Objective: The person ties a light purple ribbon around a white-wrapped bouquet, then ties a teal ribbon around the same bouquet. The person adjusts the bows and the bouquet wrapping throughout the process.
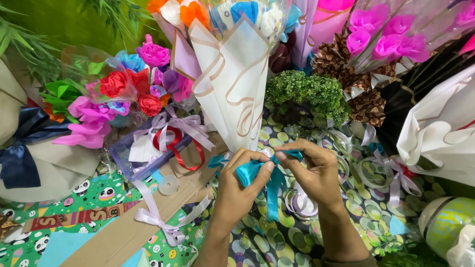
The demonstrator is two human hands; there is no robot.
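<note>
A clear lilac plastic box (129,163) of ribbon bows sits left of centre; a flat brown cardboard sheet (123,232) lies just nearer.

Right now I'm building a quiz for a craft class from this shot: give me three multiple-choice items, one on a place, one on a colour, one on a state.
1. Where does the small clear tape ring lie?
A. on the brown cardboard strip
B. inside the purple tray
C. on the green shrub

2. What colour is the ribbon that both hands work on?
A. red
B. teal blue
C. white

3. How does the left hand hold that ribbon?
A. flat and open above it
B. pinching a fold between thumb and fingers
C. apart from it

Answers: 1 A, the ring rests on the cardboard strip below the purple tray. 2 B, the ribbon is teal at the foot of the white bouquet wrap. 3 B, the thumb presses the fold, with the right hand pinching its other end.
</note>
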